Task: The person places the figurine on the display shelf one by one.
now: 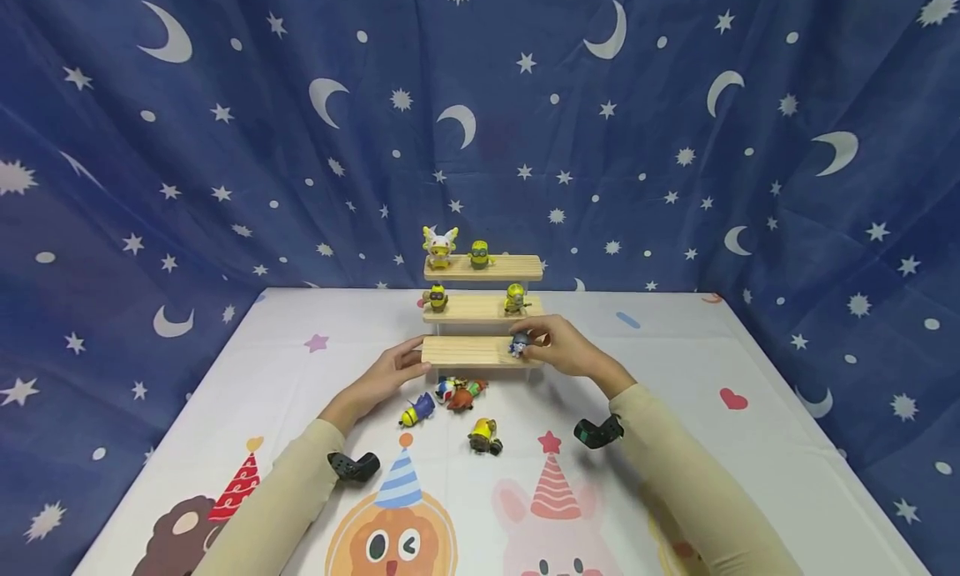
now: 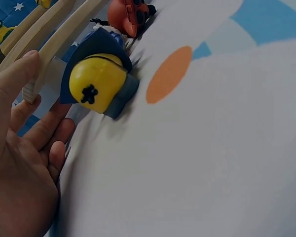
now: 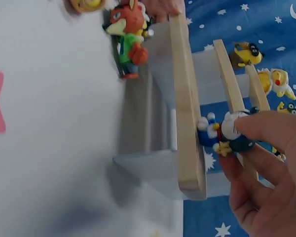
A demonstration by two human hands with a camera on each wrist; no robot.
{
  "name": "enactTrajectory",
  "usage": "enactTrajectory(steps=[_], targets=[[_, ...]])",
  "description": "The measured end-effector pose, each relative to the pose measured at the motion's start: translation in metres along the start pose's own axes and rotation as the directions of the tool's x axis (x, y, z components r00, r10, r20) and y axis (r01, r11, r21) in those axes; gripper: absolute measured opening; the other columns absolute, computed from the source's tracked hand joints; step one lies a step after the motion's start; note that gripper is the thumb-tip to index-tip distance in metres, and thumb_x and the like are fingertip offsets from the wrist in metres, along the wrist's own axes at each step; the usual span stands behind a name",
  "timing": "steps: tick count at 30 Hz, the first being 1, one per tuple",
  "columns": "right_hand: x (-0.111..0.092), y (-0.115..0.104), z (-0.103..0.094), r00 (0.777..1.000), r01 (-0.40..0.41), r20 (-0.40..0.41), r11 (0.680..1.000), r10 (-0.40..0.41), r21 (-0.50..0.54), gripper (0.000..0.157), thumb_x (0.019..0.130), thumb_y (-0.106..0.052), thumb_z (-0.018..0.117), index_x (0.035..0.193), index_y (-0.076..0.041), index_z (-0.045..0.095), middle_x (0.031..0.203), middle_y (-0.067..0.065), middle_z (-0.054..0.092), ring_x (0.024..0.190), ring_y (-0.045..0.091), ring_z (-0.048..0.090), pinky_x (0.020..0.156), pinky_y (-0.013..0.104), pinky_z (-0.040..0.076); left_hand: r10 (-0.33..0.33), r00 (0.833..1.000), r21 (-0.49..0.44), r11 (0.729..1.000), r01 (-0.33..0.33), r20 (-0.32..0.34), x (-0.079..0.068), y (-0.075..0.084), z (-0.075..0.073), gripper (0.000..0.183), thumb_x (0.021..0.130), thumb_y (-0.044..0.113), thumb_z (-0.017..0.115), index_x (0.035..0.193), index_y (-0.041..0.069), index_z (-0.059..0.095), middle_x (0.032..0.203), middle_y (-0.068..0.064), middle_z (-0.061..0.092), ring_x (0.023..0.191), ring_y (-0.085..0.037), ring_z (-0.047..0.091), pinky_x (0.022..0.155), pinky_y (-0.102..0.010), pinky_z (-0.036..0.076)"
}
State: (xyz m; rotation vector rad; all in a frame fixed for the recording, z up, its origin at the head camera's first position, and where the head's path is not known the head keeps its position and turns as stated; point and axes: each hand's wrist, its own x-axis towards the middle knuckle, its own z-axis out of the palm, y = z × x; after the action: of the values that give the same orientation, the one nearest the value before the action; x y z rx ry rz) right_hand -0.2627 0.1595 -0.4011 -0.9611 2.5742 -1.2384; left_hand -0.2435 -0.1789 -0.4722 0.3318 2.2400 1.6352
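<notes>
A three-step wooden display shelf [image 1: 468, 353] stands on the table. My left hand [image 1: 384, 378] grips the left end of its lowest board; in the left wrist view the thumb lies on one side of the board and a finger on the other. With thumb and fingers, my right hand [image 1: 564, 348] pinches a small blue-and-white figurine [image 3: 230, 129] at the right end of that board. Its feet touch the wood in the right wrist view. Two yellow figurines, one at the left [image 1: 437, 298] and one at the right [image 1: 515, 298], stand on the middle board.
The top board bears a white-and-yellow figurine [image 1: 440, 247] and a green-and-yellow one [image 1: 479, 255]. Before the shelf lie a blue-caped yellow figurine [image 2: 96, 79], a fox figurine [image 3: 129, 39], a red-white-and-blue figurine [image 1: 447, 388] and a yellow-brown one [image 1: 484, 436]. A starry curtain [image 1: 495, 142] hangs behind.
</notes>
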Motion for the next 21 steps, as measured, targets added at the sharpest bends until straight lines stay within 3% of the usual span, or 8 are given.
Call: enactTrajectory(steps=[4,13,17,21], targets=[[0.001,0.001,-0.001,0.999,-0.015,0.030,1.000,0.015,-0.003,0.036,0.095,-0.004,0.067,0.131,0.001,0.064,0.127,0.023,0.066,0.097,0.026,0.064,0.074,0.030,0.051,-0.003,1.000,0.000,1.000,0.003,-0.002,0.001,0.001,0.001,0.077,0.101,0.035,0.062,0.163,0.016,0.021,0.157,-0.020,0.044,0.148,-0.038,0.039,0.123,-0.065,0.019],[0.001,0.010,0.006,0.998,-0.043,-0.034,0.999,0.044,0.021,0.046,0.095,-0.005,0.067,0.141,-0.003,0.057,0.123,0.020,0.063,0.079,0.019,0.048,0.071,0.031,0.042,-0.009,1.000,0.010,1.000,0.009,0.002,0.002,0.000,0.001,0.077,0.101,0.037,0.063,0.163,0.016,0.022,0.158,-0.020,0.043,0.149,-0.039,0.037,0.123,-0.066,0.020],[0.001,0.010,0.006,0.998,-0.045,-0.036,0.999,0.045,0.008,0.047,0.095,-0.006,0.068,0.141,-0.004,0.057,0.132,0.021,0.063,0.096,0.024,0.061,0.085,0.038,0.054,-0.009,1.000,0.007,1.000,0.009,-0.002,0.002,0.000,0.001,0.076,0.101,0.036,0.063,0.163,0.016,0.022,0.157,-0.019,0.045,0.149,-0.038,0.038,0.123,-0.065,0.020],[-0.002,0.008,0.004,0.997,-0.054,-0.054,0.998,0.055,0.013,0.047,0.096,-0.012,0.070,0.141,-0.005,0.058,0.136,0.020,0.063,0.113,0.032,0.065,0.096,0.048,0.055,-0.012,1.000,0.002,1.000,0.012,-0.010,0.001,0.000,0.001,0.076,0.101,0.035,0.063,0.162,0.017,0.023,0.156,-0.019,0.046,0.148,-0.038,0.039,0.123,-0.066,0.020]])
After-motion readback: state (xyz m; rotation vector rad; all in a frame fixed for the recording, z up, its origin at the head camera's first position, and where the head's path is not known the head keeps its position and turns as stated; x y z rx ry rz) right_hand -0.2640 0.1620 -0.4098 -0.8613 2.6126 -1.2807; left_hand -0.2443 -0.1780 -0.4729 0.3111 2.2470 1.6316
